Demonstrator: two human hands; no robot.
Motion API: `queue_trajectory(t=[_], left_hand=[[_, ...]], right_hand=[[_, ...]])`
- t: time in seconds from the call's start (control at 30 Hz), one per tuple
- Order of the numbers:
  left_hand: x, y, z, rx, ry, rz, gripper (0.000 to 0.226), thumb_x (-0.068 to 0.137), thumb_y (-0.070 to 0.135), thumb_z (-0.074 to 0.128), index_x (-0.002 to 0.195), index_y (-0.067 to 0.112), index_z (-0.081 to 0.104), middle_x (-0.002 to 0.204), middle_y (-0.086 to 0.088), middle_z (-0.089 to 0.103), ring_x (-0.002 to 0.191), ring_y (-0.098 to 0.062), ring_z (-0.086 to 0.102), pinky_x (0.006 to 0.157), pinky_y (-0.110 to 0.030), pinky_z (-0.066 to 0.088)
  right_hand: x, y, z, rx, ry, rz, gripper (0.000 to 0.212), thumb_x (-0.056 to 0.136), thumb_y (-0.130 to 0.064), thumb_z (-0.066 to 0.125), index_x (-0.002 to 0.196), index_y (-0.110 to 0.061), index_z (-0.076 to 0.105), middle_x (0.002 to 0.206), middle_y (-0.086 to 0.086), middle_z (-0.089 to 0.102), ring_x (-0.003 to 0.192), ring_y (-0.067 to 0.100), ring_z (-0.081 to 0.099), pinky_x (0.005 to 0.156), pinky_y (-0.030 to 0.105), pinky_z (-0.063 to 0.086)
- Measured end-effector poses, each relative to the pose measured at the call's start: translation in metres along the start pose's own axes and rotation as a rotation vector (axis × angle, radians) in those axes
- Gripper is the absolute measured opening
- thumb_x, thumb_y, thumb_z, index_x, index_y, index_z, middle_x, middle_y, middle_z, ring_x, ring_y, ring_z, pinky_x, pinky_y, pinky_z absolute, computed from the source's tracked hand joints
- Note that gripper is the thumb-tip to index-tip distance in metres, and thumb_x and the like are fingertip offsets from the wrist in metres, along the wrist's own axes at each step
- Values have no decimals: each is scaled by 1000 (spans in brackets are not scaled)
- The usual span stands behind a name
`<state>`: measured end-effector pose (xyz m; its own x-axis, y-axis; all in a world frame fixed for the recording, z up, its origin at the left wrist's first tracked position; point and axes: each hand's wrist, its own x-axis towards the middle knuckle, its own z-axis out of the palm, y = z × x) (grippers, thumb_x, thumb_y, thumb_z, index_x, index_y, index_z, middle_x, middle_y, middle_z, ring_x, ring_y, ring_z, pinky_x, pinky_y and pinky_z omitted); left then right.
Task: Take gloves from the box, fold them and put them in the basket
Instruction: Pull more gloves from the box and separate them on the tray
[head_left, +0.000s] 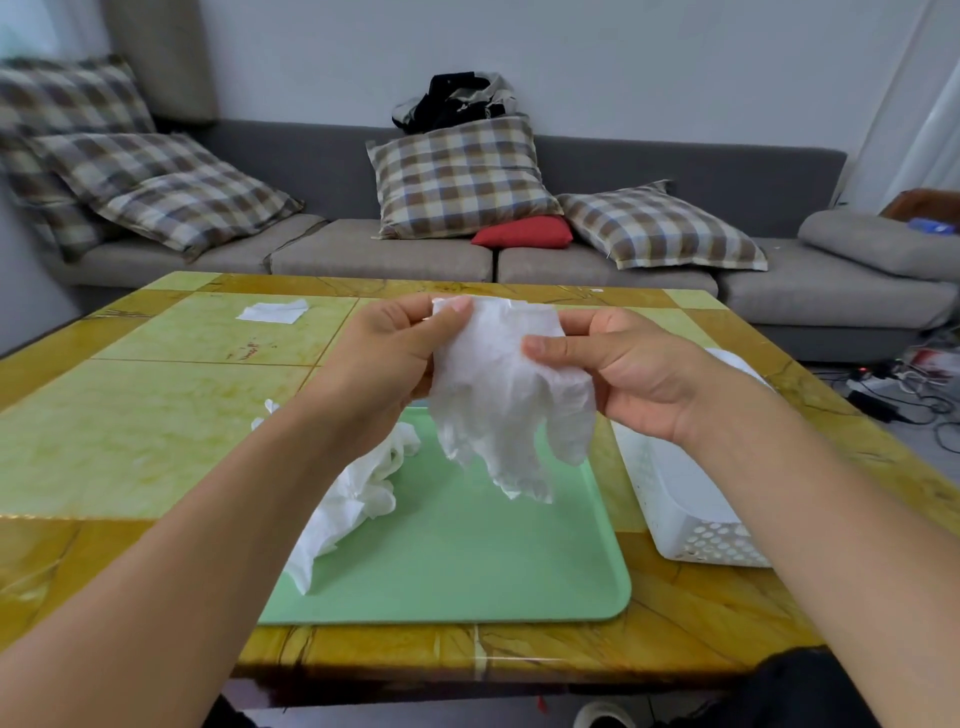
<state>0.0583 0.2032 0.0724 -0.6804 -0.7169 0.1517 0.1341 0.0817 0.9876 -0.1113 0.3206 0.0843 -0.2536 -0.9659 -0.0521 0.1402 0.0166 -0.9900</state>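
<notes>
A thin white glove (511, 395) hangs in the air above the green tray (467, 561), fingers pointing down. My left hand (387, 353) pinches its cuff at the upper left corner. My right hand (618, 364) pinches its right edge with the thumb on top. A heap of more white gloves (353, 499) lies on the tray's left edge, partly hidden by my left forearm. The white perforated basket (691, 519) stands to the right of the tray, partly behind my right forearm. No glove box is in view.
A white paper sheet (272, 312) lies at the far left of the yellow-green tiled table (156, 415). Behind the table runs a grey sofa (384, 249) with checked cushions. Cables lie on the floor at the right.
</notes>
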Motion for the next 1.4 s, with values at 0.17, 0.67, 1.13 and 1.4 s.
queue_trajectory(t=[0.17, 0.67, 1.13, 1.4], left_hand=[[-1, 4, -7, 65, -145, -129, 24, 100, 21, 57, 108, 8, 75, 100, -12, 77, 78, -17, 72, 60, -24, 58], [27, 5, 1, 186, 112, 409, 10, 87, 14, 76, 96, 18, 78, 90, 1, 79, 84, -18, 75, 77, -25, 57], [-1, -74, -2, 1127, -1023, -318, 28, 79, 30, 84, 106, 29, 75, 100, 19, 73, 97, 3, 66, 95, -22, 49], [16, -72, -10, 1081, -694, -110, 16, 83, 35, 81, 96, 28, 77, 93, 12, 76, 82, -2, 68, 76, -22, 51]], right_hand=[[5, 4, -4, 43, -38, 143, 45, 79, -10, 72, 122, 2, 68, 116, 18, 73, 92, 26, 73, 78, 35, 63], [27, 8, -16, -263, 289, -505, 14, 84, -2, 77, 97, -8, 74, 93, 3, 78, 85, 14, 73, 80, 25, 58], [16, 78, 8, -1297, -675, 294, 22, 76, -23, 88, 94, -23, 77, 64, -28, 65, 65, -7, 59, 69, 15, 48], [37, 78, -5, -1234, -319, 97, 22, 86, -29, 80, 105, -19, 77, 80, -6, 71, 70, 8, 64, 69, 26, 52]])
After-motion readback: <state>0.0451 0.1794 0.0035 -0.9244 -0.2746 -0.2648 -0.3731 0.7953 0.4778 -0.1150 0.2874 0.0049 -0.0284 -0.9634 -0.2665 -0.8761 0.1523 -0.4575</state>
